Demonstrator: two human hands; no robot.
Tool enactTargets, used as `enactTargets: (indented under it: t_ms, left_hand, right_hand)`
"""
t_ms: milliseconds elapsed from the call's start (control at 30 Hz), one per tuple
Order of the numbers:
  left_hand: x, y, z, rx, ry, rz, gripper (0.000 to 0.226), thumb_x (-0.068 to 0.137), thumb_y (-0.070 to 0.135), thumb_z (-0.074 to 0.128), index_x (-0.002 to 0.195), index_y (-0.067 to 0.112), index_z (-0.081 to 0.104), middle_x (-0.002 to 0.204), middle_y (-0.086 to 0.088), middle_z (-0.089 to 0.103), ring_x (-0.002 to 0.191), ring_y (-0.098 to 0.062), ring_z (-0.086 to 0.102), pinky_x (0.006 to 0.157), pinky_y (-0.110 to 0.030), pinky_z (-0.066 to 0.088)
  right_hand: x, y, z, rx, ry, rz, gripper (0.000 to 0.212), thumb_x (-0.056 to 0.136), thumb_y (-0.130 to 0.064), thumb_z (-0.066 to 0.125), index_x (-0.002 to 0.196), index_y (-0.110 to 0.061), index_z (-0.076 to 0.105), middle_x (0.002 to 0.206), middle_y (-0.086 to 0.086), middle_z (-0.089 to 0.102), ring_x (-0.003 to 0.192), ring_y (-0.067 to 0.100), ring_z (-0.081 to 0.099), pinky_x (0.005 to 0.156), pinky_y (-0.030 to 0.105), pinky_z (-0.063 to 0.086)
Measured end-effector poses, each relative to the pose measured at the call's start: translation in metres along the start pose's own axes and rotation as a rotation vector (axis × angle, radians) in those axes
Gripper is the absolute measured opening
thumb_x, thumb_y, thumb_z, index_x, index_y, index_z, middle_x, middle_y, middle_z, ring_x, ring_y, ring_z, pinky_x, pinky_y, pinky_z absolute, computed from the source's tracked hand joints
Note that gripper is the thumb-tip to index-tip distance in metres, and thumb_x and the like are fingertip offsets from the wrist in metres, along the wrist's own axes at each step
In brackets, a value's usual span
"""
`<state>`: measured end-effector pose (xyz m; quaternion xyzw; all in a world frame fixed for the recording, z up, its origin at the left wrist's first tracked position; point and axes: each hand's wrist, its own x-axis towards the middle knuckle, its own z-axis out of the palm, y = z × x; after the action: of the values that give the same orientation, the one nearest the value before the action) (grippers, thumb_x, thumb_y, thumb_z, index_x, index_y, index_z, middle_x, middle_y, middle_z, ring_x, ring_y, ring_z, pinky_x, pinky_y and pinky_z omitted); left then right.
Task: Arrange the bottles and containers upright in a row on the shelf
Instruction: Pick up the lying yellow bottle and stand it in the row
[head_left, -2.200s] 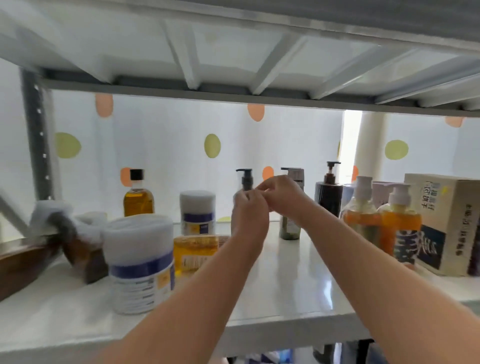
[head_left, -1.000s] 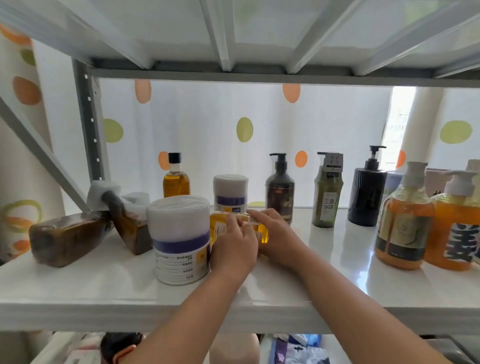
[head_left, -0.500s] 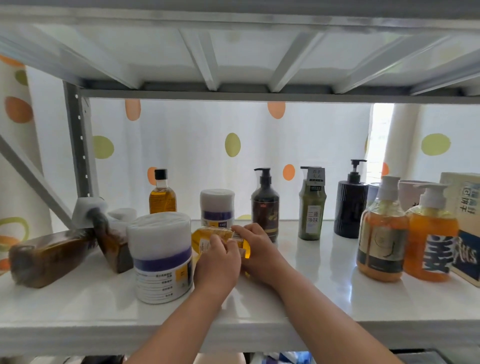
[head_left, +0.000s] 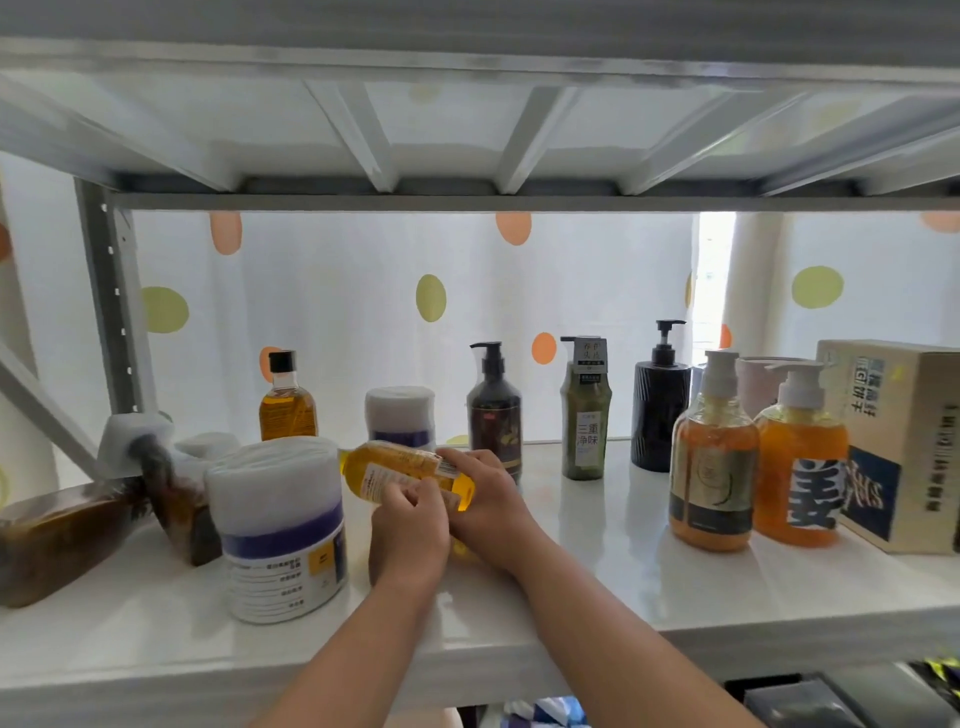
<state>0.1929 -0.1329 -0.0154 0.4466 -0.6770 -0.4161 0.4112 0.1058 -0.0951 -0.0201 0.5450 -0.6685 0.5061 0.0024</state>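
Observation:
Both hands grip a yellow oil bottle (head_left: 400, 467) lying tilted just above the white shelf (head_left: 597, 587). My left hand (head_left: 410, 530) holds its near side and my right hand (head_left: 485, 501) wraps its base end. Its neck points left, hidden behind a large white tub (head_left: 280, 525). Upright along the back stand a small amber bottle (head_left: 287, 402), a smaller white tub (head_left: 400, 418), a dark brown pump bottle (head_left: 493, 415), a green bottle (head_left: 586, 415) and a black pump bottle (head_left: 661, 410). Two brown bottles (head_left: 67, 535) lie toppled at the left.
Two orange pump bottles (head_left: 714, 462) (head_left: 802, 467) stand at the right, in front of a cardboard box (head_left: 904, 436) and a pale cup (head_left: 761, 379). The upper shelf's underside hangs low overhead. A grey upright post (head_left: 111, 312) stands at the back left.
Both hands left the green bottle, came down to the lying yellow bottle and closed on it. It is now lifted and tilted off the shelf.

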Motion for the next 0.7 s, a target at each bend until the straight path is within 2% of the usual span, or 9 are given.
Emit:
enactTargets:
  t_ms: [67, 200, 367, 533, 700]
  left_hand:
    - [0.0001, -0.0009, 0.0003, -0.001, -0.004, 0.007, 0.039, 0.099, 0.034, 0.032, 0.128, 0.011, 0.044, 0.103, -0.005, 0.053, 0.092, -0.02, 0.05, 0.084, -0.036, 0.043]
    - [0.0017, -0.0029, -0.0007, -0.028, 0.005, -0.015, 0.039, 0.096, 0.035, 0.036, 0.125, 0.01, 0.042, 0.101, -0.005, 0.054, 0.092, -0.024, 0.053, 0.087, -0.039, 0.047]
    - [0.0007, -0.0045, -0.0018, -0.045, -0.026, -0.004, 0.029, 0.096, 0.037, 0.039, 0.115, 0.014, 0.039, 0.106, -0.007, 0.06, 0.096, -0.026, 0.058, 0.09, -0.043, 0.05]
    - [-0.0002, -0.0036, -0.0013, -0.063, -0.036, 0.007, 0.033, 0.097, 0.035, 0.039, 0.121, 0.012, 0.039, 0.105, -0.006, 0.056, 0.093, -0.023, 0.054, 0.083, -0.038, 0.047]
    - [-0.0011, -0.0033, -0.0008, -0.026, -0.059, -0.018, 0.037, 0.098, 0.039, 0.038, 0.125, 0.014, 0.035, 0.111, -0.006, 0.056, 0.095, -0.023, 0.054, 0.087, -0.041, 0.048]
  right_hand:
    - [-0.0019, 0.0, -0.0008, 0.005, 0.015, 0.009, 0.062, 0.079, -0.025, 0.073, 0.136, -0.02, 0.05, 0.122, -0.002, 0.045, 0.104, 0.004, 0.048, 0.082, -0.004, 0.031]
    - [-0.0029, 0.0005, -0.0013, 0.0, 0.027, 0.011, 0.065, 0.077, -0.025, 0.075, 0.137, -0.019, 0.049, 0.125, 0.001, 0.047, 0.105, 0.003, 0.047, 0.085, -0.002, 0.029]
    - [-0.0039, 0.0015, -0.0024, 0.012, 0.021, 0.028, 0.067, 0.076, -0.026, 0.076, 0.137, -0.02, 0.049, 0.121, -0.003, 0.045, 0.105, 0.005, 0.05, 0.078, -0.005, 0.034]
    - [-0.0043, 0.0004, -0.0034, 0.027, 0.028, 0.045, 0.068, 0.076, -0.025, 0.076, 0.137, -0.019, 0.049, 0.118, -0.004, 0.045, 0.102, 0.004, 0.05, 0.077, -0.007, 0.034]
    - [-0.0035, -0.0014, -0.0063, 0.029, 0.072, 0.093, 0.06, 0.078, -0.029, 0.075, 0.133, -0.02, 0.054, 0.121, -0.001, 0.05, 0.103, 0.006, 0.052, 0.074, -0.004, 0.036]
